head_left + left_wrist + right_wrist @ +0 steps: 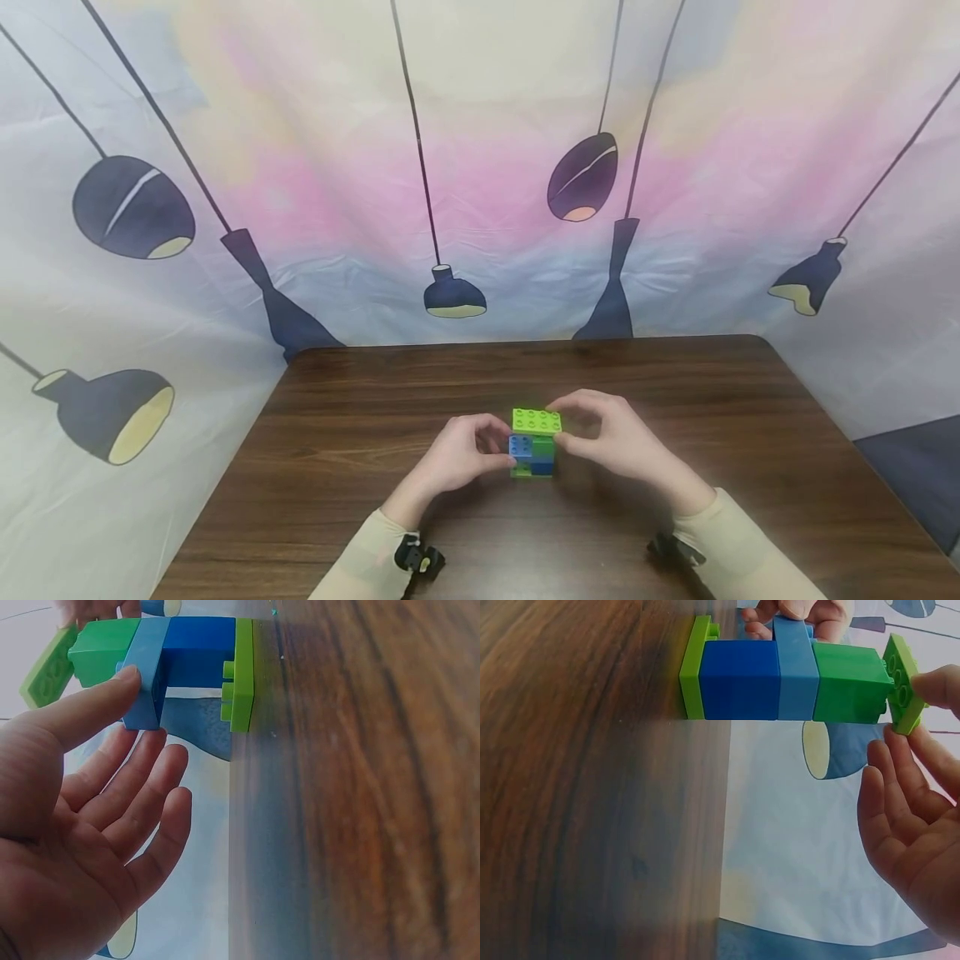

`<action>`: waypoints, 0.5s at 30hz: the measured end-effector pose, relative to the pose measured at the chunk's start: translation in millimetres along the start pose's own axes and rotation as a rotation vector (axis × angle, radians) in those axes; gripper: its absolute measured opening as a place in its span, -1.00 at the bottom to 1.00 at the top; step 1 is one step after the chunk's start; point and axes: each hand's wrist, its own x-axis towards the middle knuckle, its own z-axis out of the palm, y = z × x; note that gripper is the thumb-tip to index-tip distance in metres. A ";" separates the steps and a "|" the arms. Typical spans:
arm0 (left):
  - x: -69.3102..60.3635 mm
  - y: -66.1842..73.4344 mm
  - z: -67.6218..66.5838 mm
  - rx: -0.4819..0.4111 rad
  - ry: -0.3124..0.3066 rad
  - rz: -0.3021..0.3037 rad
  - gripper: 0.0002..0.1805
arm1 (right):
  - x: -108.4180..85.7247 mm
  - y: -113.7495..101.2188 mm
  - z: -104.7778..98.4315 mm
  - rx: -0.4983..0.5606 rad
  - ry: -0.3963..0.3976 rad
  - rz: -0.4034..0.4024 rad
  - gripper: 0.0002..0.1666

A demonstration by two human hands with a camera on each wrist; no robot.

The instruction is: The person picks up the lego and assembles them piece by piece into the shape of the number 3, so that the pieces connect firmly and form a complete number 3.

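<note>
A small tower of toy building bricks stands on the table. Its base is a flat lime-green brick [694, 671], bearing a dark blue brick [739, 679], then a light blue brick [796, 671] that juts out to the left, then a green brick [849, 682]. My left hand [461, 454] pinches the jutting end of the light blue brick between thumb and fingers. Up at the top, my right hand [618, 433] pinches a second flat lime-green brick [536, 422] by its right end. That brick is tilted against the green brick's studs, not flush with them.
The dark brown wooden table [360, 400] stretches around the tower, its far edge meeting a hanging cloth [510, 200] printed with lamps. Each wrist wears a small black device, one [420, 558] on the left and another [675, 550] on the right.
</note>
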 end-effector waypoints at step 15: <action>-0.7 -0.6 0.8 0.004 -0.002 0.002 -0.66 | -0.3 2.9 3.8 0.005 -0.033 -0.017 -0.57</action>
